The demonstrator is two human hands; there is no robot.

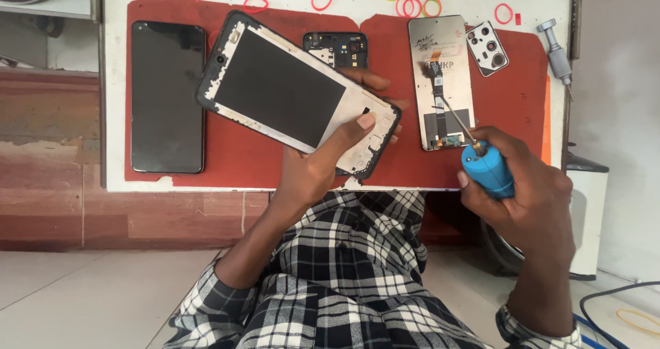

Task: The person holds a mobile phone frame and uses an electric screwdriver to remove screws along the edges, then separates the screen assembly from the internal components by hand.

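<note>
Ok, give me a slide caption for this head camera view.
Left hand holds a phone frame over a red mat; right hand grips a blue screwdriver.

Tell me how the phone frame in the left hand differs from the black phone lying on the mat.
The phone frame is held tilted above the red mat by the left hand; the black phone lies flat and untouched. The frame shows pale stripped edges around a dark panel; the phone's face is unbroken glossy black. Both are similar-sized rectangles.
</note>
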